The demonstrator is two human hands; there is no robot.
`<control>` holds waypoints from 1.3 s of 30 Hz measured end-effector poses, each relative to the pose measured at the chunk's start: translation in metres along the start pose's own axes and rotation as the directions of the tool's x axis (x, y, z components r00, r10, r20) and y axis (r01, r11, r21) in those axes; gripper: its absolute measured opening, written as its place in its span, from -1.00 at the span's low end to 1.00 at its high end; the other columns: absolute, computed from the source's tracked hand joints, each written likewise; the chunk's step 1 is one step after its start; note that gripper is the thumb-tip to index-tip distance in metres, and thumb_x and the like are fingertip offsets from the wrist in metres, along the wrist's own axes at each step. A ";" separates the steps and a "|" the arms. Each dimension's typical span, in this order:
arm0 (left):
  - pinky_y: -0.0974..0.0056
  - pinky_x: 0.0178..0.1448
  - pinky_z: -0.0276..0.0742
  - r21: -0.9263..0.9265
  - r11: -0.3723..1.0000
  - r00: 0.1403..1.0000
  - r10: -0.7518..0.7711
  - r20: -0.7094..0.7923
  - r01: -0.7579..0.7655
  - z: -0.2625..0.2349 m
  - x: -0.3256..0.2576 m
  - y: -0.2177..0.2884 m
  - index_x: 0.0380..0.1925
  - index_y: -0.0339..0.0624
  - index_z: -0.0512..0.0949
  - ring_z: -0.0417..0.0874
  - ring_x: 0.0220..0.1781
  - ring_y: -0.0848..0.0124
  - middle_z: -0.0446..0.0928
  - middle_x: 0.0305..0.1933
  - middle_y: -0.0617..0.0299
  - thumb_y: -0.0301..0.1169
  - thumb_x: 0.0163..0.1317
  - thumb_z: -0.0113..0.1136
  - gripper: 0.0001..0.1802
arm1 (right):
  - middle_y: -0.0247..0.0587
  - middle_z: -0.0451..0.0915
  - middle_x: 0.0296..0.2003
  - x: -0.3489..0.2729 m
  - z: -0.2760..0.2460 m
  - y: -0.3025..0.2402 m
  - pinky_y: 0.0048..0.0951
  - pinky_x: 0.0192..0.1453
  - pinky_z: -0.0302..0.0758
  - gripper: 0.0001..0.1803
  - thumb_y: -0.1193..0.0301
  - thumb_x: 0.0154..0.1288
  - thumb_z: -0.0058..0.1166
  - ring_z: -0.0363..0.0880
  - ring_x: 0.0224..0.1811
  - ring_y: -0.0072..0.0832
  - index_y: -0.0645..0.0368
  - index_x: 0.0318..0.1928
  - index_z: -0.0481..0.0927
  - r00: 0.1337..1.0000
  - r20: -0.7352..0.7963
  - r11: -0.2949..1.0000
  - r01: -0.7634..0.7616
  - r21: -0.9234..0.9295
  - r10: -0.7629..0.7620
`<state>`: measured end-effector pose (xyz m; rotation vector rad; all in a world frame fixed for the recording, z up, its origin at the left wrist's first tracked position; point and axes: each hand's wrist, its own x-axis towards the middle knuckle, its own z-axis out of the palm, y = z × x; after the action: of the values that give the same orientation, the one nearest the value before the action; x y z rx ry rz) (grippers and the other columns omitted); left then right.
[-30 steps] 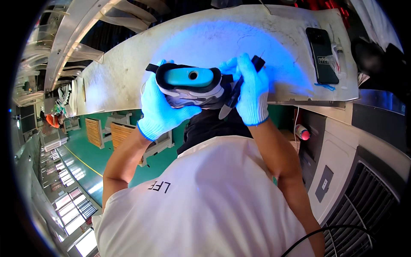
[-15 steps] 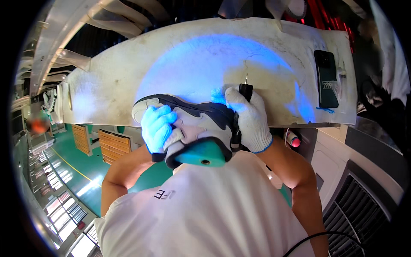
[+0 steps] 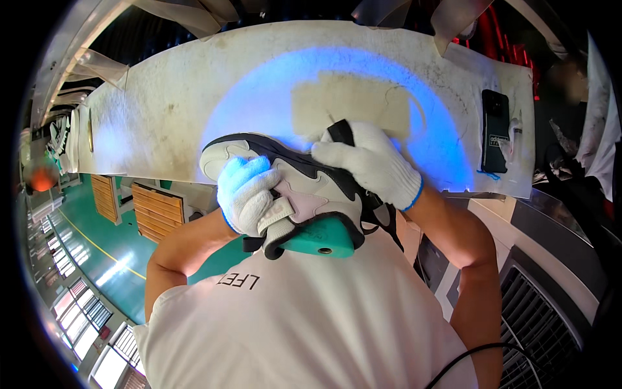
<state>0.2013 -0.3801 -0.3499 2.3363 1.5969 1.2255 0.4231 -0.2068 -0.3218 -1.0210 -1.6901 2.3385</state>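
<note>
Widest in my view is the pale worktable (image 3: 155, 97), and the sneaker (image 3: 311, 188) is held over its near edge; I can't tell whether the two touch, so a slack hold might let the shoe drop on the wearer's side. The sneaker is tilted, toe to the left, sole turned away from the wearer. A green shoe last (image 3: 317, 240) fills its opening, and I'd expect that weight to swing the heel end down if support went. The right hand (image 3: 376, 155), in white knit, is curled around a tool while its fingers overlap the sole edge; sharing those two jobs could loosen either. The left hand (image 3: 246, 194), gloved alike, is wrapped over the upper, gripping it; knit sliding on the upper would be my main worry there. The phone (image 3: 495, 129) lies well apart on the right, so I rate it safe unless an elbow sweeps wide. A dark strap (image 3: 392, 228) hangs below the right hand and could snag as that wrist turns. Smaller yet, the black-handled tool (image 3: 341, 132) seems to end in a thin tip; a twist in the fist might scratch the upper or prick a glove.
</note>
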 end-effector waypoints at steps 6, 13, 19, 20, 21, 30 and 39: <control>-0.01 -0.32 0.47 0.149 0.958 0.958 0.263 -0.118 -0.245 0.008 -0.002 0.000 -0.57 -0.27 0.50 0.74 -0.26 -0.05 0.74 -0.19 -0.09 -0.37 -0.27 0.34 -0.73 | -0.25 0.69 -0.40 0.040 0.022 -0.018 -0.32 -0.18 0.55 -0.65 0.21 0.44 0.40 0.56 -0.35 -0.54 0.33 -0.17 0.77 0.978 0.190 0.954 0.132 -0.268 -0.082; -0.18 0.36 0.66 0.261 0.944 0.980 -0.199 -0.032 0.200 -0.002 0.016 0.046 0.19 -0.23 0.67 0.75 0.18 -0.23 0.68 0.17 -0.11 -0.04 -0.20 0.85 -0.06 | -0.39 0.63 -0.39 0.045 -0.029 -0.009 -0.45 -0.42 0.47 -0.64 0.10 0.60 0.32 0.50 -0.50 -0.64 0.18 -0.07 0.73 0.819 -0.448 0.933 0.330 -0.146 -0.359; -0.03 0.34 0.69 0.032 0.720 0.659 -0.652 0.376 0.694 -0.036 0.109 0.034 0.49 -0.18 0.50 0.82 0.21 -0.12 0.77 0.18 -0.16 0.08 -0.05 0.78 0.13 | -0.42 0.61 -0.46 -0.017 -0.073 0.042 -0.45 -0.41 0.47 -0.62 0.06 0.59 0.37 0.52 -0.51 -0.64 0.12 -0.18 0.72 0.702 -0.658 0.920 0.391 0.037 -0.273; -0.04 0.37 0.69 0.141 0.721 0.630 -0.670 0.393 0.679 -0.036 0.117 0.018 0.56 -0.18 0.43 0.81 0.24 -0.15 0.76 0.22 -0.19 0.16 0.00 0.72 0.19 | -0.39 0.64 -0.44 -0.023 -0.067 0.053 -0.41 -0.38 0.50 -0.62 0.06 0.58 0.38 0.56 -0.48 -0.60 0.14 -0.17 0.73 0.699 -0.646 0.930 0.364 -0.048 -0.307; -0.05 0.39 0.69 0.249 0.722 0.612 -0.684 0.397 0.646 -0.034 0.123 0.000 0.63 -0.19 0.35 0.81 0.27 -0.19 0.75 0.27 -0.22 0.24 0.06 0.67 0.25 | -0.37 0.67 -0.42 -0.021 -0.065 0.060 -0.37 -0.34 0.53 -0.61 0.06 0.56 0.39 0.59 -0.46 -0.57 0.16 -0.15 0.73 0.689 -0.630 0.926 0.351 -0.142 -0.358; 0.00 0.43 0.70 0.477 0.742 0.670 -0.653 0.354 0.471 -0.029 0.130 0.020 0.62 -0.03 0.49 0.83 0.28 -0.12 0.80 0.26 -0.11 0.17 -0.07 0.73 0.21 | 0.15 0.82 -0.21 -0.050 -0.027 0.065 0.06 -0.02 0.71 -0.43 -0.10 0.42 0.43 0.84 -0.13 0.12 0.23 -0.05 0.77 0.715 -0.371 0.628 0.121 -0.769 -0.593; 0.01 0.42 0.70 0.226 0.787 0.658 -0.607 0.446 0.574 -0.040 0.128 -0.030 0.57 -0.05 0.56 0.84 0.26 -0.09 0.80 0.27 -0.13 0.08 -0.14 0.80 0.19 | 0.27 0.79 -0.22 -0.033 -0.019 0.052 0.15 -0.06 0.69 -0.38 -0.13 0.43 0.41 0.80 -0.14 0.26 0.26 -0.06 0.73 0.770 -0.309 0.639 0.162 -0.752 -0.558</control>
<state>0.1726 -0.2774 -0.2633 1.6872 1.9526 0.3808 0.4746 -0.2258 -0.3548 -1.0872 -2.2656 0.9918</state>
